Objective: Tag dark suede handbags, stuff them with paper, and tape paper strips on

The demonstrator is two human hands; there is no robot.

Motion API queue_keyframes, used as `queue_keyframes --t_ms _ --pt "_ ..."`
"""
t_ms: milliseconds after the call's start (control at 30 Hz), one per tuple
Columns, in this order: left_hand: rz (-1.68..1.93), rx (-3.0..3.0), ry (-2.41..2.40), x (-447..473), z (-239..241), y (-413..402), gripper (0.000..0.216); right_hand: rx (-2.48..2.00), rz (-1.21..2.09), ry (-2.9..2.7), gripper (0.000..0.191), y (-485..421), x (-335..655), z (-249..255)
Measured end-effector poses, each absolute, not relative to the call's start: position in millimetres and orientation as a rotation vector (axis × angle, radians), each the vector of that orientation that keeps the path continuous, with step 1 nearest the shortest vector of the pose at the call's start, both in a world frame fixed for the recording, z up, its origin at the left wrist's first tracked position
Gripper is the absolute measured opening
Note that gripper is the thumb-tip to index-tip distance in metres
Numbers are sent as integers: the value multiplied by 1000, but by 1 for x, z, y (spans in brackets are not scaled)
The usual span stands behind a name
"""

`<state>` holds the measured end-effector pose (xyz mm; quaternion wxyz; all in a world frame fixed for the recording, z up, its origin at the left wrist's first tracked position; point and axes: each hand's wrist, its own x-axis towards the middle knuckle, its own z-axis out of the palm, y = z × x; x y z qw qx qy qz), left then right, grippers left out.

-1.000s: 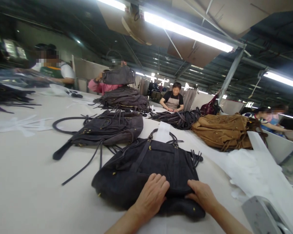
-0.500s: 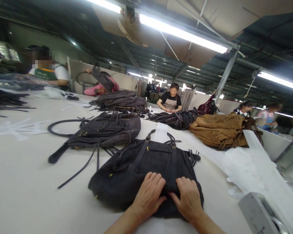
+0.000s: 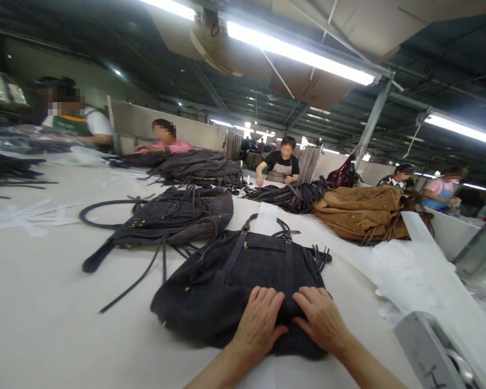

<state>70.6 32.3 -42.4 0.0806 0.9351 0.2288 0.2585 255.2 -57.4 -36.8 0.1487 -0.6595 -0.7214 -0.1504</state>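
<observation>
A dark suede bag [image 3: 243, 275] with straps and fringe lies flat on the pale table [image 3: 44, 319] in front of me. My left hand [image 3: 260, 320] rests palm down on its near edge, fingers stretched out and pressed on the suede. My right hand [image 3: 322, 317] lies flat beside it, fingers spread, thumbs almost meeting. Neither hand grips anything. A white paper strip [image 3: 266, 217] pokes out by the bag's handles.
Another dark bag [image 3: 174, 216] with long straps lies to the left, more dark bags [image 3: 198, 166] behind it. A tan bag [image 3: 364, 213] and a heap of straps [image 3: 291, 195] sit at the right. White sheets [image 3: 421, 275] and a grey device [image 3: 433, 351] are near right. Several people work around the table.
My right hand has slid left along the bag's near edge until it lies next to my left hand. The person in pink at the back has put down the bag held up earlier.
</observation>
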Motion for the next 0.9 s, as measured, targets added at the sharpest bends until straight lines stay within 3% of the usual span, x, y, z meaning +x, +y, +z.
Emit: queue_keyframes --t_ms 100,167,300,433,533,833,900 --pt "759 2818 674 69 -42 33 60 -1997 -400 -2040 53 -72 277 -24" --pt "748 2828 655 68 -41 31 56 -2034 -423 -2053 55 -80 286 -23" --pt "774 2874 638 67 -42 27 42 -1865 -642 -2172 37 -95 287 -33" --pt "776 3044 512 66 -49 27 4 -1505 -910 -2206 25 -116 278 -47" --pt "792 3123 421 66 -54 26 12 -1403 -973 -2149 26 -123 273 -53" --pt "674 3194 295 43 -58 18 6 -1364 -988 -2158 26 -139 285 -77" --pt "599 3166 315 38 -54 12 22 -1421 -938 -2115 31 -148 294 -96"
